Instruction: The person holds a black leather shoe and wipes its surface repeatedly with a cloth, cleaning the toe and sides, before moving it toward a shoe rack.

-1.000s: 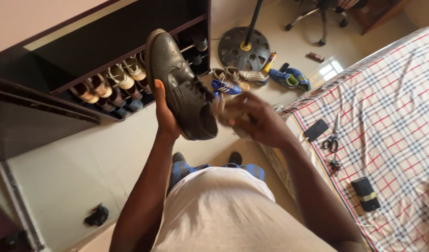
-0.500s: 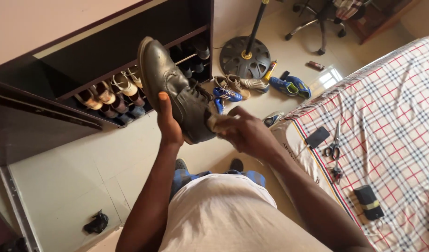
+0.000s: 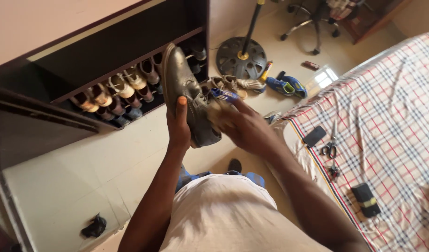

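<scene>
We hold one dark leather brogue shoe [image 3: 184,91] up in front of the shoe rack [image 3: 107,60], toe pointing up; our left hand [image 3: 178,128] has its grip closed around the sole side, thumb on the upper. Our right hand [image 3: 245,128] presses a pale cloth [image 3: 219,114] against the laces, its grip closed on the cloth, though motion blur hides the fingers and most of the cloth. Pairs in the rack are too shadowed to count. On the floor we count two blue shoes [image 3: 287,85] by the fan base [image 3: 241,51]. On the checked bed [image 3: 392,107] lie one phone [image 3: 314,136], one pair of scissors [image 3: 328,145] and one black box [image 3: 365,199].
</scene>
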